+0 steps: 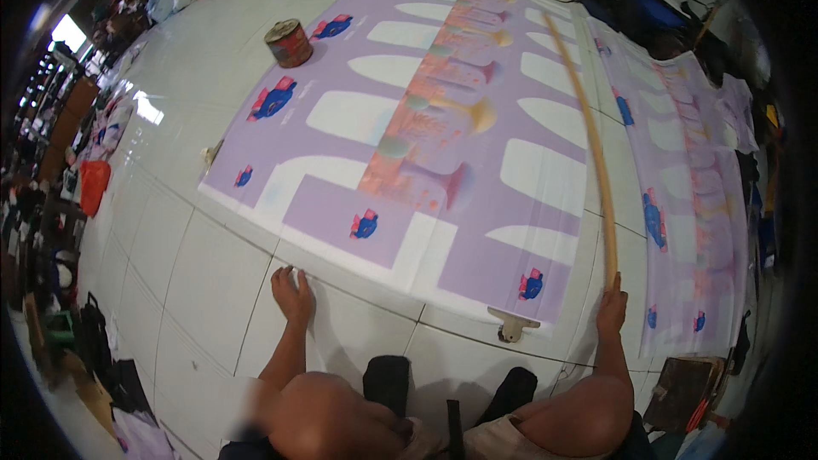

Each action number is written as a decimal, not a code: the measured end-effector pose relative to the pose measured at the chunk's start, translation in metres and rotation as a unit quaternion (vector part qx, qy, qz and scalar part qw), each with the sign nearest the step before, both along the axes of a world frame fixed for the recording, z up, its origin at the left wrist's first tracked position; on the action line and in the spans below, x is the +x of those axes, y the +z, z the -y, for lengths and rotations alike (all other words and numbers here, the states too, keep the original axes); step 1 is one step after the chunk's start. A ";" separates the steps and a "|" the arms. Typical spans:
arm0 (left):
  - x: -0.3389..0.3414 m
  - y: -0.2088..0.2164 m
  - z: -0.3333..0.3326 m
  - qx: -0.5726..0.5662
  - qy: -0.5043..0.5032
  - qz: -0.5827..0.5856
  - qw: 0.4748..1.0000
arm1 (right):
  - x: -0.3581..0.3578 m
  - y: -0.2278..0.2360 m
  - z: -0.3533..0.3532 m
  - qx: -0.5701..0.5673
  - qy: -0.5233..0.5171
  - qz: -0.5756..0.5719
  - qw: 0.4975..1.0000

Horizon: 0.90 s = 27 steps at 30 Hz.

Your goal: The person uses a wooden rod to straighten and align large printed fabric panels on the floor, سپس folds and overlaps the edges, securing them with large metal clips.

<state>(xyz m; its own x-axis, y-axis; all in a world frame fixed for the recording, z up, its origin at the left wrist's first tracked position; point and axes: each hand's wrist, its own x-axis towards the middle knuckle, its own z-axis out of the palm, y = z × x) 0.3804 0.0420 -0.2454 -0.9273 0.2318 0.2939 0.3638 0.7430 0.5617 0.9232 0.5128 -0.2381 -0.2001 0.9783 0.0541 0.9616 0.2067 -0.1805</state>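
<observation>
A large printed fabric sheet [341,204], lilac with white cut-out shapes and a peach band, lies spread flat on the tiled floor before me. My right hand [611,311] is closed round the near end of a long wooden stick [592,132], which runs away from me along and over the sheet's right side. Just off the sheet's near edge, my left hand [292,296] rests low over the tiles, fingers apart and holding nothing. A metal bulldog clip [513,324] grips the sheet's near right edge. On its far left part stands a worn tin can [289,43].
Another printed sheet [694,204] lies to the right, slightly rumpled. Dark cloth and bags [639,4] are heaped beyond it. Clutter lines the left side, with a red bag [94,187]. A brown box-like object [684,393] sits at the near right.
</observation>
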 end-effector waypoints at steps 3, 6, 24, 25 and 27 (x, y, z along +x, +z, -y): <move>0.005 0.002 -0.014 -0.009 -0.001 0.008 1.000 | 0.025 -0.003 -0.013 0.006 -0.027 0.015 1.000; 0.004 0.003 -0.018 0.008 -0.014 0.018 1.000 | 0.017 0.000 -0.019 0.027 -0.032 -0.008 0.999; 0.026 0.007 -0.067 -0.111 -0.239 0.016 0.965 | -0.022 0.016 0.035 -0.009 0.050 0.018 0.999; 0.026 0.007 -0.068 -0.117 -0.249 0.010 0.961 | -0.018 0.013 0.032 -0.003 0.041 0.019 0.999; 0.024 0.004 -0.063 -0.125 -0.253 0.001 0.959 | -0.015 0.011 0.030 0.002 0.023 0.019 1.000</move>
